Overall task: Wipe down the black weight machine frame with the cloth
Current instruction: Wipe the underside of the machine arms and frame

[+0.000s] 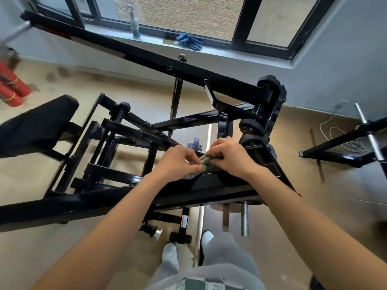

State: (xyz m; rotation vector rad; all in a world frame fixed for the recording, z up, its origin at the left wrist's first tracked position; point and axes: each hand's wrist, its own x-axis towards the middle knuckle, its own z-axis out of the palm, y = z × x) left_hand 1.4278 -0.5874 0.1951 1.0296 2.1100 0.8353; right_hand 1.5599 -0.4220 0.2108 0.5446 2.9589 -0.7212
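The black weight machine frame (209,191) fills the middle of the view, its bars and pivots running from lower left to upper right. A small crumpled green-grey cloth (204,164) is bunched between both hands, just above a flat black plate of the frame. My left hand (178,161) pinches the cloth's left side with curled fingers. My right hand (232,155) grips its right side, the fingers curled over the top. Most of the cloth is hidden by the fingers.
A black padded seat (35,126) sticks out at left. On the window sill stand a spray bottle (134,24) and blue gloves (189,40). Red cylinders (11,88) lie at far left. Another black frame with a steel bar (368,135) sits at right over coiled cord.
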